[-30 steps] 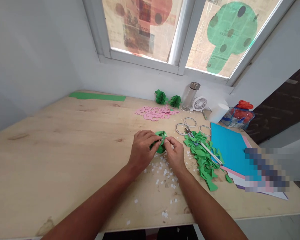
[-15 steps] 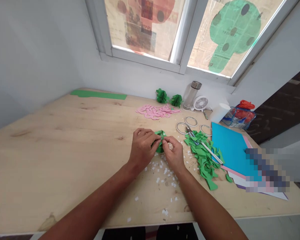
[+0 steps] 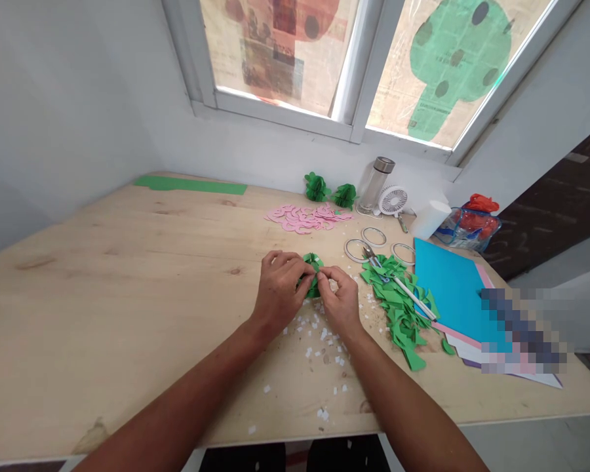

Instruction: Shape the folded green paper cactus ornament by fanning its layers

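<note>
Between my hands is a rounded green paper piece (image 3: 313, 288), partly covered by my fingers. My left hand (image 3: 282, 285) pinches its upper left side, thumb against the fingertips. From the right, the thumb and forefinger of my right hand (image 3: 341, 298) close on the same piece, almost touching the left fingertips. What exactly the tips grip is too small to make out. Bits of white paper (image 3: 323, 334) are scattered on the wood below and between my wrists. Two folded green paper shapes (image 3: 316, 189) stand by the wall, near a pile of pink paper cutouts (image 3: 302, 217).
Right of my hands lie green paper scraps (image 3: 398, 308) with scissors (image 3: 375, 261) and a white pen (image 3: 413, 298) on top. Several tape rolls (image 3: 374, 236), blue sheets (image 3: 457, 295), a glass bottle (image 3: 375, 187), a small fan (image 3: 392, 200) and a green strip (image 3: 191, 185) are also on the table.
Both hands stay at the green paper piece, their fingertips shifting only slightly. The whole view has moved a little.
</note>
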The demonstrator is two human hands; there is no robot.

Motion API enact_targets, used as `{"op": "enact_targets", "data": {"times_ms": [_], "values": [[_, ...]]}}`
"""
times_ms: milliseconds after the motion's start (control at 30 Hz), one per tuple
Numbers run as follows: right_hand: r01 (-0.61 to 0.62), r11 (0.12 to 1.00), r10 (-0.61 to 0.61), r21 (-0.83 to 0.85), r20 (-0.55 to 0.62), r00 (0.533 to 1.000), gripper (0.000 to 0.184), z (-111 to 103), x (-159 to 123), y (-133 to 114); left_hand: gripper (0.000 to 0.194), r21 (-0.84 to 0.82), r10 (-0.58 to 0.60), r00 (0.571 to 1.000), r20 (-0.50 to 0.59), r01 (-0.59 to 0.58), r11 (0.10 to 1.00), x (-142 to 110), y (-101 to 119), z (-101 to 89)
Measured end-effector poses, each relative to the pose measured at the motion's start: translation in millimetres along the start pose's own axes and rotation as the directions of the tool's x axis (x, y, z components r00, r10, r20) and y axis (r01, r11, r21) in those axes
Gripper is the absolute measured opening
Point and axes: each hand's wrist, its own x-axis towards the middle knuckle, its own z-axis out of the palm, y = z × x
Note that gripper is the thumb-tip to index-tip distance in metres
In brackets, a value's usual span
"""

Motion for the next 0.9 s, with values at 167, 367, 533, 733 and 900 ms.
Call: {"op": "enact_targets", "data": {"times_ms": [167,367,533,733,900], "values": [[0.002,1.000,-0.002,0.005,-0.004,1.000,0.020,-0.3,-0.1,-0.7,0.011,-0.004,0.007,1.000,-0.020,-0.007,1.000,-0.9,-1.4,1.6],[0.007,1.000,-0.007,-0.009,-0.008,1.000,0.020,0.0,-0.3,-0.6,0.011,0.019,0.044,0.999,-0.022,-0.044,0.999,-1.0,-2.8,2.1],[0.001,1.000,-0.001,-0.024,-0.004,1.000,0.020,1.2,-1.1,0.7,0.012,0.047,0.053,0.999,-0.005,-0.053,0.997,-0.9,-4.0,2.8],[-0.031,0.999,0.032,0.022,-0.032,0.999,0.021,1.1,-0.1,1.3,0.011,0.061,0.087,0.996,0.001,-0.087,0.994,-1.8,-4.5,3.9],[-0.136,0.985,0.146,0.107,-0.100,0.984,0.023,-0.7,2.6,1.1,0.009,0.057,0.015,0.999,-0.041,-0.013,0.998,-0.3,-1.3,0.5]]}}
